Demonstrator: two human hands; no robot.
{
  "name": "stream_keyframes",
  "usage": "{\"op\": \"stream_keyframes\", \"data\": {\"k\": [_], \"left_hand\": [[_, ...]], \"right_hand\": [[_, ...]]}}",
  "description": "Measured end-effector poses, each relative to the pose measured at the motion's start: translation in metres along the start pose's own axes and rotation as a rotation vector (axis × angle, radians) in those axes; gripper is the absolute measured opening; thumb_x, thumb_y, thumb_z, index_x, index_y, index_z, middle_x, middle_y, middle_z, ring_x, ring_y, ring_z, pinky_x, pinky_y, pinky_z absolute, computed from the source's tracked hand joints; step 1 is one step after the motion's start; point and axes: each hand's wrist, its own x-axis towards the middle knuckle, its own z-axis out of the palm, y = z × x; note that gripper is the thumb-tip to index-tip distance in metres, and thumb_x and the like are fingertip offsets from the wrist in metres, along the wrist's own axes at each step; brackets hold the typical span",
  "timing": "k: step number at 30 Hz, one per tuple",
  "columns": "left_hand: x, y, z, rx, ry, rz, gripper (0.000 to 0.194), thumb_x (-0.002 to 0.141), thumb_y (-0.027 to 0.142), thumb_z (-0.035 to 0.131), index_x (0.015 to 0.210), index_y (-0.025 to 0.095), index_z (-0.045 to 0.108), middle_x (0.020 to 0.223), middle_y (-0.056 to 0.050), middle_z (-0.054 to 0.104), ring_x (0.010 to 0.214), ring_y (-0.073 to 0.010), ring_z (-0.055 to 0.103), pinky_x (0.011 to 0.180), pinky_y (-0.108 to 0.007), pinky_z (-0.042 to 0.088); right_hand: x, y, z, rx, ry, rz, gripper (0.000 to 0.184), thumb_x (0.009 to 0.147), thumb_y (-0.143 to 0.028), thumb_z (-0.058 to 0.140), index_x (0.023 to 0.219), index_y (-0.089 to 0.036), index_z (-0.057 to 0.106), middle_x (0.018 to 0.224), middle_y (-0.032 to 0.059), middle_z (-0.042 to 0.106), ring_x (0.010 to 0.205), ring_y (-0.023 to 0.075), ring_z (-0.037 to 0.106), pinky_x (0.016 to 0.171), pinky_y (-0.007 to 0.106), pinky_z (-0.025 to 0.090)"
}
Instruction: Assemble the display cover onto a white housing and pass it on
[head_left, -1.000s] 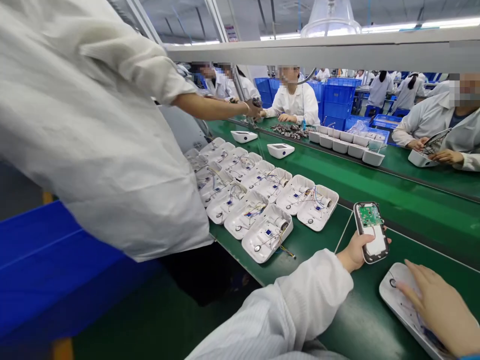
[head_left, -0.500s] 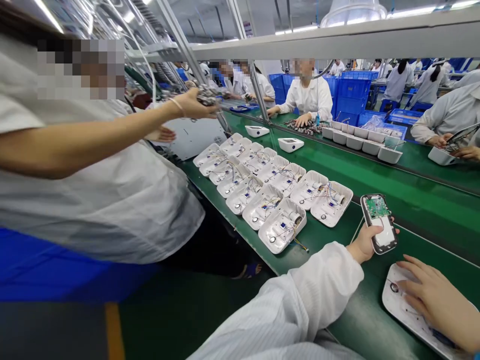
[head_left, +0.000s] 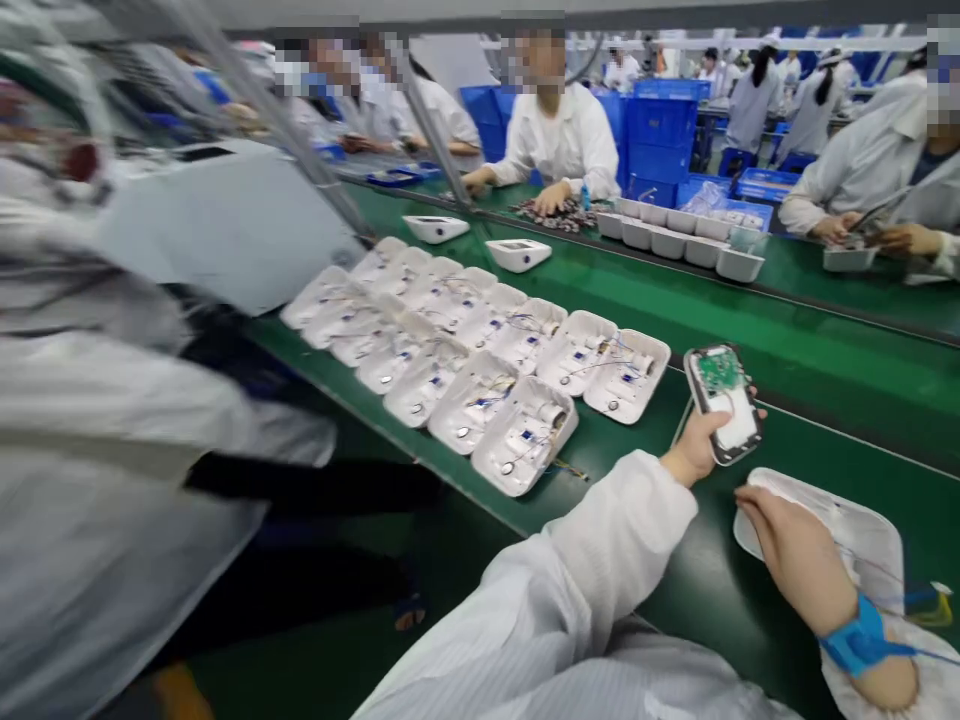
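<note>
In the head view, the left hand (head_left: 699,443) has its fingers clamped on a panel (head_left: 726,403), which it holds raised and tilted above the green worktop (head_left: 712,565), with the inner side facing the camera. The thumb lies across the white block (head_left: 741,424), clear of the green circuit board (head_left: 720,370), and fingertips show at the far edge; that looks a sound grip, since pressure is better taken by the block and rim than by the board's parts. The right hand (head_left: 799,550) is over the white shell (head_left: 874,520), which lies open side up on the worktop just beside the panel. Its fingers are bunched together at the shell's near left end; I cannot tell whether they pinch anything there. A light touch would probably serve best, as thin wires run inside the shell and a few, with a pale connector (head_left: 940,590), trail past its right end. These would be best left free of the wrist and of the shell's edge, because a snag could strain a joint. The blue wrist band (head_left: 855,637) has a cord leading off to the right, near those wires, so slack there deserves an eye.
</note>
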Motion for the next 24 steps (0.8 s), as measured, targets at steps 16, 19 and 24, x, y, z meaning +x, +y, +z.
{"op": "stream_keyframes", "data": {"k": [16,19,24], "left_hand": [[-0.059,-0.033,-0.002,0.251,-0.271,-0.241,0.085,0.066,0.064,0.081,0.131,0.015,0.059,0.134,-0.017,0.061,0.13,-0.0405,0.052,0.113,-0.055,0.037],[-0.06,-0.038,-0.008,0.292,-0.287,-0.212,0.085,0.064,0.066,0.082,0.129,0.016,0.06,0.132,-0.017,0.061,0.132,-0.0391,0.051,0.116,-0.054,0.034],[-0.058,-0.038,-0.007,0.337,-0.348,-0.164,0.087,0.063,0.064,0.084,0.13,0.015,0.06,0.136,-0.017,0.059,0.133,-0.0384,0.049,0.118,-0.054,0.032]], "right_hand": [[0.005,-0.024,-0.05,0.399,0.293,0.171,0.027,0.098,-0.038,0.054,0.099,-0.024,0.077,0.1,0.0061,0.075,0.097,0.0206,0.07,0.092,0.036,0.054],[0.005,-0.027,-0.042,0.351,0.313,0.204,0.022,0.095,-0.037,0.059,0.096,-0.024,0.076,0.094,0.0044,0.076,0.083,0.019,0.07,0.085,0.035,0.055],[0.006,-0.029,-0.036,0.336,0.307,0.245,0.017,0.093,-0.032,0.061,0.085,-0.021,0.07,0.082,0.0033,0.074,0.07,0.0175,0.067,0.071,0.03,0.054]]}}
